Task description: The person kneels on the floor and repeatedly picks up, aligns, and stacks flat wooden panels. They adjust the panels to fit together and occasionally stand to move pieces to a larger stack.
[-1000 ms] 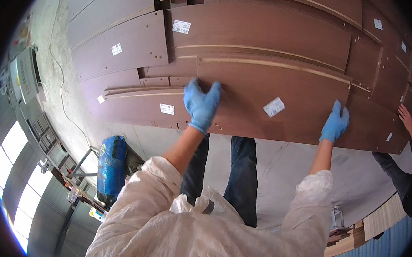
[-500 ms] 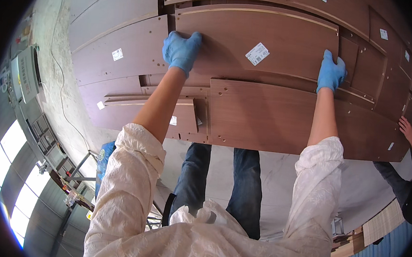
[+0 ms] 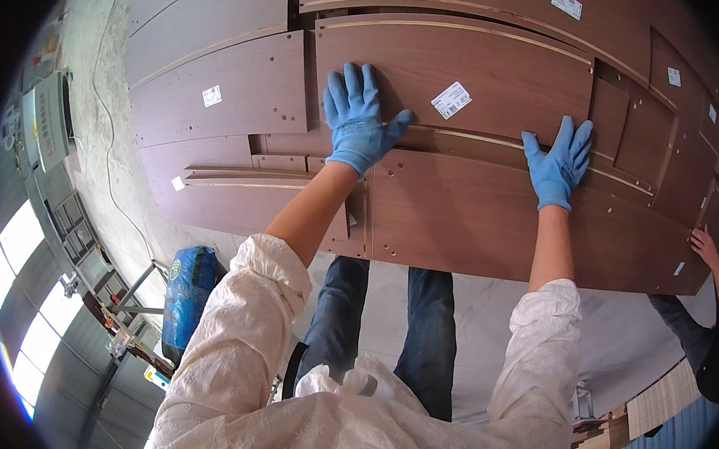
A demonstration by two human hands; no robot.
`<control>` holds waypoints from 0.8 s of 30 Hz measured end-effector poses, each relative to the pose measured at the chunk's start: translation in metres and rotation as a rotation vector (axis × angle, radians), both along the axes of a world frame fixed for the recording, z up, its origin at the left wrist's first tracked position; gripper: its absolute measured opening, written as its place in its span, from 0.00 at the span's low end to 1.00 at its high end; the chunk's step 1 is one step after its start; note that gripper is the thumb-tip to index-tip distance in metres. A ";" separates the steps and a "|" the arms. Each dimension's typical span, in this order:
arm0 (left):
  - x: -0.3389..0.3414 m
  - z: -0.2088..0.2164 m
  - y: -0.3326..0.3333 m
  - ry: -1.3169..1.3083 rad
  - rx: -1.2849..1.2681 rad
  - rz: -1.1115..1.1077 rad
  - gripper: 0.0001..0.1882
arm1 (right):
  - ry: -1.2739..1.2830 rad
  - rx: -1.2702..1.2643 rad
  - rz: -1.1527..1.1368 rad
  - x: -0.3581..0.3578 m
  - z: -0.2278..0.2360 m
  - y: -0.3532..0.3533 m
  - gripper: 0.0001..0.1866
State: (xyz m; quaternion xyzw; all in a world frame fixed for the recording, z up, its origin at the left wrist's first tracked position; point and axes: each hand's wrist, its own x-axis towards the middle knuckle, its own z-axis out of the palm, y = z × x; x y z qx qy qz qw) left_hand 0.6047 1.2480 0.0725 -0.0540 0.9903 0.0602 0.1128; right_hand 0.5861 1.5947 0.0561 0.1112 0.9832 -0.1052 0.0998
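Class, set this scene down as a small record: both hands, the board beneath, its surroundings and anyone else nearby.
Left hand: blue-gloved, fingers spread over near-left corner of brown board
Right hand: blue-gloved, open, at that board's near-right corner
Marking: white label, askew
Nearer the wearer: longer board
Other person's hand: bare, far right
Lower left: blue bundle

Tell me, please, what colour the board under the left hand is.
The board is reddish brown, clearest in the head view.
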 end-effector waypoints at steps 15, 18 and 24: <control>-0.011 -0.005 -0.015 -0.018 -0.004 -0.010 0.60 | 0.037 -0.014 -0.052 -0.003 -0.008 -0.021 0.56; -0.013 -0.006 -0.018 -0.003 -0.005 -0.007 0.60 | 0.024 -0.015 -0.068 -0.002 -0.009 -0.024 0.56; -0.014 -0.004 -0.023 0.026 0.023 -0.017 0.61 | 0.071 -0.018 -0.063 -0.001 -0.012 -0.029 0.56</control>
